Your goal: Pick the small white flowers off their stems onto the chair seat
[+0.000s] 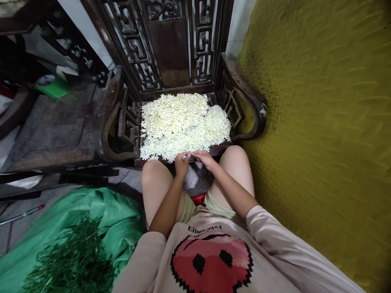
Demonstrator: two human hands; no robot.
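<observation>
A thick layer of small white and pale-yellow flowers [175,116] covers the seat of a dark carved wooden chair [174,57]. My left hand [182,162] and my right hand [204,158] meet at the fingertips just in front of the seat's near edge, between my knees. Both are closed in a pinch. Something tiny and whitish shows at the left fingers, too small to name. What the right fingers pinch, if anything, is hidden.
On the left, a green tape roll [53,86] sits on a dark wooden table [58,122]. A green sack [94,203] with leafy stems [73,260] lies at lower left. The chair's right arm [259,110] borders a yellow textured sheet [320,134].
</observation>
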